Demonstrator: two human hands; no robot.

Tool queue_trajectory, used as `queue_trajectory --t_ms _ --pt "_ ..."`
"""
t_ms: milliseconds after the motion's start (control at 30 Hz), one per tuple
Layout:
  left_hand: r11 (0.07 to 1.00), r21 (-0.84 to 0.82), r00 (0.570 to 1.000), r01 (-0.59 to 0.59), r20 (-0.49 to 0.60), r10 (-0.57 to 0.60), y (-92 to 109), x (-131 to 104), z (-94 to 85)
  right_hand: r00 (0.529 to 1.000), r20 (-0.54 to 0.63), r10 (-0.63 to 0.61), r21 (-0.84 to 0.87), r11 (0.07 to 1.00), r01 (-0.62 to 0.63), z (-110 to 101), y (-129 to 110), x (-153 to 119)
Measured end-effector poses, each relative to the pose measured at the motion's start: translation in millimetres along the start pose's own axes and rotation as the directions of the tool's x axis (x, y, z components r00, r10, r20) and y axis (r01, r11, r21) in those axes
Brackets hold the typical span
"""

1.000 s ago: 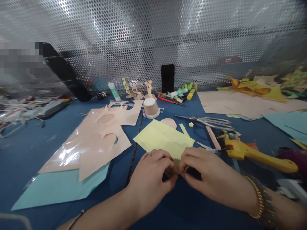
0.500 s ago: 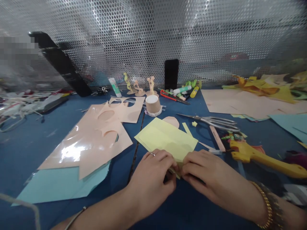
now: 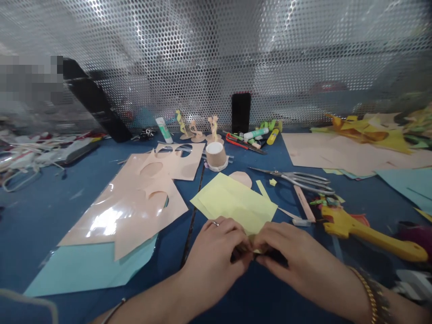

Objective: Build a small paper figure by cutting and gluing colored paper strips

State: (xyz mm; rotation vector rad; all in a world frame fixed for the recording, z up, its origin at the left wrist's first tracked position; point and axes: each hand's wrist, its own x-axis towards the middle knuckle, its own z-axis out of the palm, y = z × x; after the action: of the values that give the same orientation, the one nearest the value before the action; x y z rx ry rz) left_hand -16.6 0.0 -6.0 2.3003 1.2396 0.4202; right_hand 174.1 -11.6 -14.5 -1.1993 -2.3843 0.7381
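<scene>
Fingertips of both hands meet at the near corner of the pale yellow paper [image 3: 241, 200]. My left hand [image 3: 221, 247], with a ring on one finger, pinches a small yellow piece of paper there. My right hand [image 3: 286, 252] pinches the same small piece from the other side; fingers hide most of it. Just beyond the yellow sheets lies a round pink paper disc [image 3: 242, 178]. A narrow yellow strip [image 3: 262, 190] and a small yellow star [image 3: 272, 182] are to the right, near the scissors [image 3: 297, 177].
Pink sheets with round holes [image 3: 135, 198] overlap a blue sheet [image 3: 91, 265] on the left. A tape roll [image 3: 216, 155], glue stick [image 3: 164, 130] and small paper figures [image 3: 214, 128] stand behind. On the right lies a yellow glue gun [image 3: 371, 231].
My fingertips have closed in around the small yellow piece, so less of it shows. The whole view has tilted up slightly, shifting the table items lower.
</scene>
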Motion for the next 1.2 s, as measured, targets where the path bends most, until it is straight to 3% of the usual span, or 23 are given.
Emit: queue_trajectory --t_ms 233,367,433,533,633,833,1000,1200 --pt "0.985 0.135 0.994 -0.106 0.018 0.105 4.7 -8.3 -4.6 0.998 0.052 -0.024 -0.080 0.996 0.028 -1.3 -8.6 -1.9" --pt "0.954 0.214 0.978 -0.209 0.044 0.205 11.2 -32.1 -2.4 0.989 0.140 0.038 -0.128 0.992 -0.020 -3.2 -21.9 -17.8" --pt "0.949 0.198 0.968 -0.246 -0.009 0.252 14.4 -46.9 4.9 0.989 0.133 0.057 -0.169 0.985 -0.034 0.4 -27.0 -31.5" --pt "0.944 0.188 0.932 -0.271 -0.192 0.306 18.4 -65.5 20.2 0.999 0.047 0.027 -0.166 0.986 -0.019 12.7 -32.2 -54.2" --pt "0.959 0.158 0.905 -0.234 -0.324 0.275 22.3 -76.2 33.1 0.991 -0.129 -0.028 -0.115 0.993 0.014 29.7 -36.6 -71.5" --pt "0.969 0.160 0.847 -0.190 -0.472 0.244 33.7 -87.1 47.2 0.883 -0.467 -0.045 -0.089 0.996 0.004 56.9 -43.4 -82.8" --pt "0.968 0.160 0.809 -0.191 -0.533 0.248 39.8 -93.5 58.6 0.833 -0.552 -0.040 -0.106 0.994 -0.023 64.1 -46.1 -84.8" --pt "0.989 0.125 0.830 -0.081 -0.541 0.136 39.7 -94.8 62.9 0.833 -0.553 0.003 -0.080 0.995 -0.057 63.3 -47.9 -83.0"
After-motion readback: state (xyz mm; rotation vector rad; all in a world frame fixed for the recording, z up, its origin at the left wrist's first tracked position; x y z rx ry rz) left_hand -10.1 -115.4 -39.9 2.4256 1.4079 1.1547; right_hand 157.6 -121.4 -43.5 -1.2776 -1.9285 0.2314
